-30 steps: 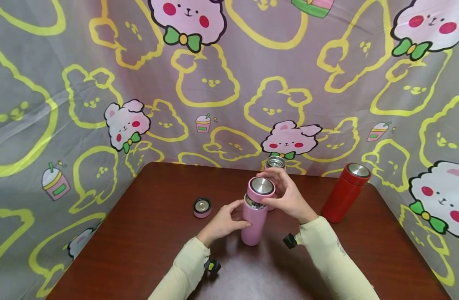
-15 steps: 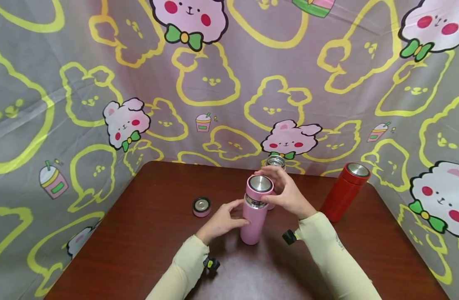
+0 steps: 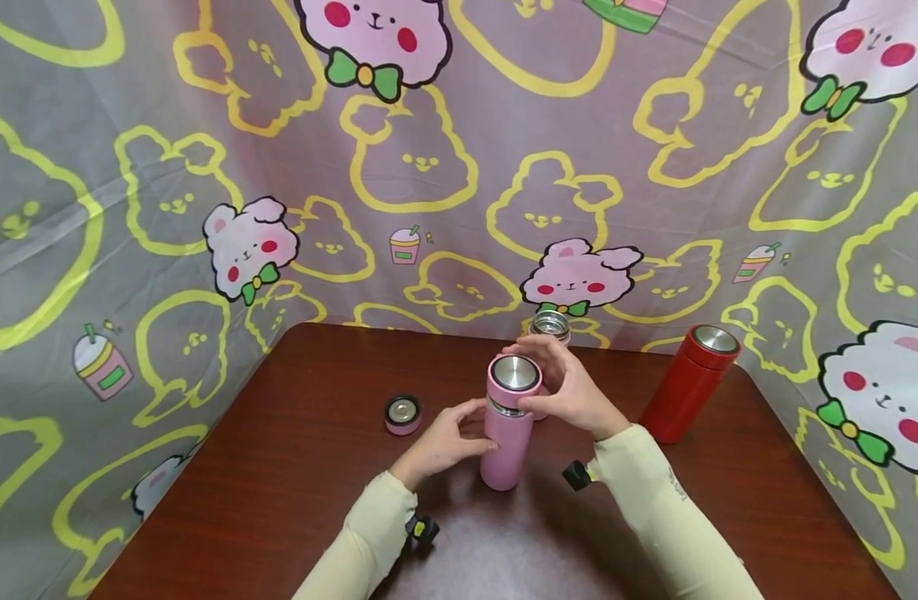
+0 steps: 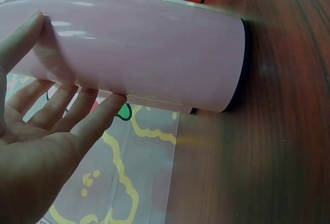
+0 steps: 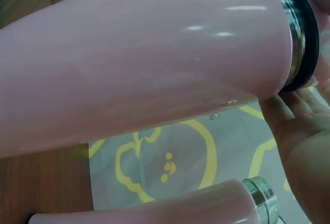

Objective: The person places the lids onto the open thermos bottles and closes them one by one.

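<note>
A pink thermos bottle (image 3: 506, 450) stands upright on the table, and my left hand (image 3: 443, 442) grips its body. In the left wrist view the thumb lies on one side of it and the fingers (image 4: 85, 110) on the other. At the bottle's mouth my right hand (image 3: 574, 393) holds a pink lid (image 3: 514, 383) with a steel top. A strip of the steel neck (image 5: 295, 33) shows between body and lid in the right wrist view, beside the lid's black ring (image 5: 309, 38). Behind the right hand stands a second pink thermos (image 5: 170, 206) with its steel mouth uncovered.
Another pink lid (image 3: 403, 414) lies upside down on the brown table (image 3: 308, 450), left of the hands. A red thermos (image 3: 687, 387) with its lid on stands at the right. A patterned cloth (image 3: 443, 167) hangs behind and on both sides.
The pink lid in my right hand has shifted slightly left and sits straighter over the bottle's mouth, with less of the steel neck showing. My left hand stays on the bottle.
</note>
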A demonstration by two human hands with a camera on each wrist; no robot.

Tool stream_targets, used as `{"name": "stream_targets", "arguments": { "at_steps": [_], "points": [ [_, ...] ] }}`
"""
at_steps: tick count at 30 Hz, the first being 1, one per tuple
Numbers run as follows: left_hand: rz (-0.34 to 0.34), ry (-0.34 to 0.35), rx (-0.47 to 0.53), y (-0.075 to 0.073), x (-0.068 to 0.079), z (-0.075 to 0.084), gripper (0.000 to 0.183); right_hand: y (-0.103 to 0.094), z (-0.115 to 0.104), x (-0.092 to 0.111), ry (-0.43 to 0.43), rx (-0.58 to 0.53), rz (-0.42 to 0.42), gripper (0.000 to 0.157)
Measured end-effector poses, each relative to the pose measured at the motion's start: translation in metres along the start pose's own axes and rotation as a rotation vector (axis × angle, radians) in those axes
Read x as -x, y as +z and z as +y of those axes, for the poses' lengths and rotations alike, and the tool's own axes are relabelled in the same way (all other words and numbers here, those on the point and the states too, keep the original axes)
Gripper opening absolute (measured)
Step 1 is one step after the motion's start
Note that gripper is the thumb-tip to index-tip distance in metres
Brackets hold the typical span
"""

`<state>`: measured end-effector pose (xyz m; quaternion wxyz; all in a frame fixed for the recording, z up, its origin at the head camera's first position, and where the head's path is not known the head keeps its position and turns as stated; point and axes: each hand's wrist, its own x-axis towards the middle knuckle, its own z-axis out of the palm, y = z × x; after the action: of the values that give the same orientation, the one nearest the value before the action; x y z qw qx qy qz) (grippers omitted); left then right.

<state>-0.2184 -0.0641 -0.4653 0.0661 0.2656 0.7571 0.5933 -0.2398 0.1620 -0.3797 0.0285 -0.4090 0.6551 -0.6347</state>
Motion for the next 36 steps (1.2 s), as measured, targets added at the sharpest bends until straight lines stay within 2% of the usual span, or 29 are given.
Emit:
{"name": "stream_targets", "arguments": {
  "at_steps": [11,17,25,34,36],
  "points": [
    [-0.007,0.017,0.003,0.000,-0.001,0.000,0.058,0.000,0.005,0.006,0.002,-0.015,-0.007,0.070],
    [-0.005,0.006,0.018,0.001,-0.002,0.000,0.058,-0.003,0.007,0.007,0.015,-0.048,-0.053,0.069],
    [-0.011,-0.019,0.035,0.001,0.007,0.030,0.057,-0.009,0.013,0.008,0.121,-0.052,-0.158,0.073],
    [-0.009,-0.028,0.020,0.000,0.008,0.031,0.056,-0.013,0.018,0.006,0.100,-0.138,-0.206,0.065],
    [-0.006,-0.028,0.023,0.000,0.006,0.026,0.057,-0.013,0.018,0.006,0.096,-0.140,-0.206,0.064]
  ]
}}
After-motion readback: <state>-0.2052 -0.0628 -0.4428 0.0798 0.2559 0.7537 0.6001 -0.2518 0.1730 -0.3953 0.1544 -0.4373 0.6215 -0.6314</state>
